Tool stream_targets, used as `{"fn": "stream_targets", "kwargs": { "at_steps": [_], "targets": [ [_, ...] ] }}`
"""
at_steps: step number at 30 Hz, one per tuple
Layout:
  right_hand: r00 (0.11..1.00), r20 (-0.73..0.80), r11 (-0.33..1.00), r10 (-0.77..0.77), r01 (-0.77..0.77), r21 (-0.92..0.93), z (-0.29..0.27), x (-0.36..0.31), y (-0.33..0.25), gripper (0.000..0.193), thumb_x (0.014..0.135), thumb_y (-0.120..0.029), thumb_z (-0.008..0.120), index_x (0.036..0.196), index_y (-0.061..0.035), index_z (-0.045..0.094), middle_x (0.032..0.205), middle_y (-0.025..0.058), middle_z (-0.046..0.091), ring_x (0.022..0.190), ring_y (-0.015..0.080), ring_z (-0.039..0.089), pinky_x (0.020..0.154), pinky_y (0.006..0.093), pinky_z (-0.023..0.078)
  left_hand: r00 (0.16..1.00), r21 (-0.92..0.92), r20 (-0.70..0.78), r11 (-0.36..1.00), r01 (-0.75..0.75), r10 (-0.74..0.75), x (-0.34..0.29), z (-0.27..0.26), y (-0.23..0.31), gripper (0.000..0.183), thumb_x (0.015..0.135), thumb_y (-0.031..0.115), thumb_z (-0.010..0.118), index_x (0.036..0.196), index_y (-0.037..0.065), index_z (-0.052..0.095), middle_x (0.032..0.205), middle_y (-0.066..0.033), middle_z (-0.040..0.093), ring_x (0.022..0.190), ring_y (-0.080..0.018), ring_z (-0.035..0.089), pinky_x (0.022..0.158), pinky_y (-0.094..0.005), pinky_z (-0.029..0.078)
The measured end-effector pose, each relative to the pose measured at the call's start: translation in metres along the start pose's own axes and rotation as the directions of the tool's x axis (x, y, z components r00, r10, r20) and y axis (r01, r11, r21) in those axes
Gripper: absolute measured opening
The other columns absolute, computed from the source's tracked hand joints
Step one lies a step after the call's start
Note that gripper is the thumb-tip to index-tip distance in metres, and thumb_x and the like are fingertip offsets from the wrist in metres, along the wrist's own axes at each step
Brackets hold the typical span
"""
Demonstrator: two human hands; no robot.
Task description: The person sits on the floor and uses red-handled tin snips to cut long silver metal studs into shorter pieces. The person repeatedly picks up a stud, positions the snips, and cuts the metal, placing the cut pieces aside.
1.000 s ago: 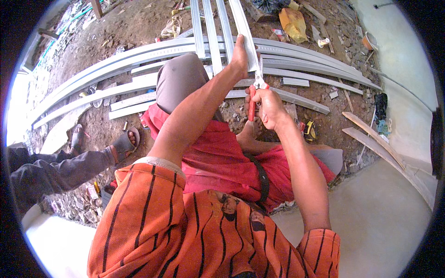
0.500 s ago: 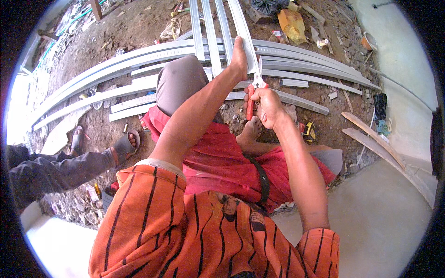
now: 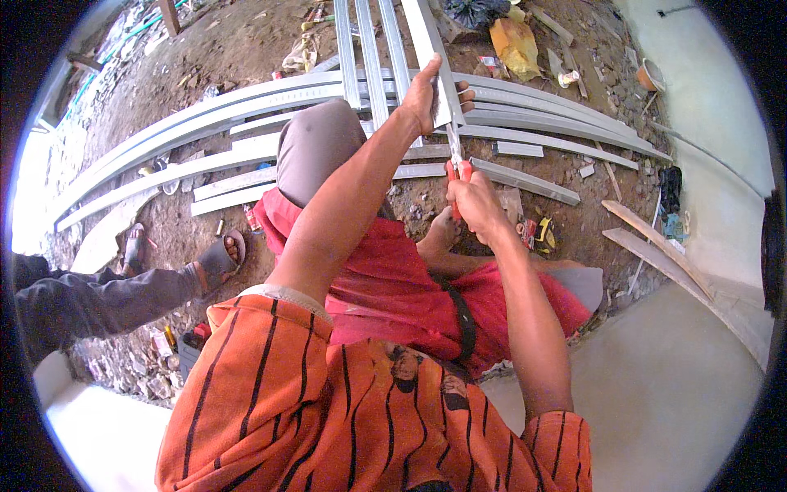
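My left hand (image 3: 422, 102) is wrapped around a silver metal channel (image 3: 426, 37) near its close end, thumb along the left side and fingertips showing past the right edge. In my right hand (image 3: 477, 205) is a pair of tin snips (image 3: 456, 148) with red handles. Their blades point away from me and meet the channel's near end; whether the metal lies between them I cannot tell. The handles are close together in my closed fingers. Several parallel metal channels (image 3: 373, 61) run away from me, left of the held one.
More metal channels (image 3: 205, 98) lie crosswise on the dirt. A short offcut (image 3: 520, 149) and a yellow-black tape measure (image 3: 544, 234) are at right. Wooden planks (image 3: 660, 254) lean near the pale wall (image 3: 721, 107). Another person's sandalled foot (image 3: 223, 258) is at left.
The snips have turned and moved up to the channel's end, their handles closer together. My left hand has shifted from lying along the channel's side to gripping around it, and the channel has tilted.
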State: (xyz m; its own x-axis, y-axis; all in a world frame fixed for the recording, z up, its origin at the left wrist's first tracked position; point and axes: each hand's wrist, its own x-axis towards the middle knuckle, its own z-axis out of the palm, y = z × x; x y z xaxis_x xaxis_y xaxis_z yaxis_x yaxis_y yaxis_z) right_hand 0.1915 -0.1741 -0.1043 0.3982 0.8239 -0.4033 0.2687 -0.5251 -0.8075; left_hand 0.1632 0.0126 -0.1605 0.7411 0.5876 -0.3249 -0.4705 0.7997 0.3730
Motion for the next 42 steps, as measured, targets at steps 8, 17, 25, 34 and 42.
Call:
{"fn": "stream_targets", "kwargs": {
  "at_steps": [8,17,25,34,42],
  "targets": [
    [1.000,-0.002,0.999,0.000,0.000,-0.051,-0.004,0.014,-0.009,0.013,0.069,-0.016,0.050,0.076,-0.0054,0.051,0.056,0.0001,0.044,0.044,0.0106,0.040,0.036,0.0274,0.027,0.996,0.075,-0.009,0.993,-0.087,0.088,0.006,-0.005,-0.003,0.043,0.086,0.049,0.052,0.092,0.007,0.045,0.068,-0.0075,0.052,0.051,-0.0208,0.055,0.049,-0.0390,0.052],
    [0.984,0.126,0.991,0.129,-0.123,-0.053,-0.007,-0.001,-0.039,0.013,0.073,-0.016,0.048,0.082,-0.0068,0.051,0.058,-0.0019,0.040,0.053,0.0090,0.039,0.047,0.0255,0.030,0.994,0.136,-0.105,0.990,-0.019,0.034,0.003,-0.008,-0.002,0.045,0.086,0.051,0.050,0.084,0.007,0.049,0.058,-0.0051,0.048,0.042,-0.0211,0.049,0.042,-0.0359,0.046],
    [1.000,0.015,0.997,0.015,-0.016,0.070,0.005,0.015,-0.009,0.015,0.078,-0.022,0.045,0.072,-0.0091,0.051,0.048,0.0012,0.042,0.034,0.0142,0.038,0.032,0.0316,0.027,0.991,0.138,-0.066,0.985,-0.106,0.116,0.003,-0.002,-0.003,0.044,0.089,0.051,0.046,0.103,0.009,0.048,0.072,-0.0048,0.045,0.058,-0.0183,0.047,0.052,-0.0344,0.045],
    [0.985,0.041,0.953,0.165,-0.170,0.251,0.012,0.005,-0.016,0.018,0.067,-0.017,0.050,0.081,-0.0072,0.055,0.055,-0.0019,0.041,0.040,0.0115,0.035,0.033,0.0302,0.025,0.997,0.101,-0.024,0.993,-0.065,0.067,0.002,-0.003,-0.007,0.041,0.091,0.050,0.039,0.097,0.010,0.045,0.071,-0.0040,0.044,0.056,-0.0176,0.048,0.053,-0.0358,0.046],
    [0.981,0.108,0.965,0.160,-0.178,0.192,0.017,0.020,0.001,0.031,0.088,-0.040,0.045,0.069,-0.0156,0.045,0.057,-0.0029,0.034,0.045,0.0111,0.029,0.037,0.0304,0.021,0.986,0.183,-0.120,0.979,-0.091,0.114,0.002,-0.016,-0.003,0.046,0.088,0.051,0.046,0.072,0.009,0.052,0.050,-0.0005,0.044,0.042,-0.0165,0.046,0.041,-0.0315,0.042]
  ]
}}
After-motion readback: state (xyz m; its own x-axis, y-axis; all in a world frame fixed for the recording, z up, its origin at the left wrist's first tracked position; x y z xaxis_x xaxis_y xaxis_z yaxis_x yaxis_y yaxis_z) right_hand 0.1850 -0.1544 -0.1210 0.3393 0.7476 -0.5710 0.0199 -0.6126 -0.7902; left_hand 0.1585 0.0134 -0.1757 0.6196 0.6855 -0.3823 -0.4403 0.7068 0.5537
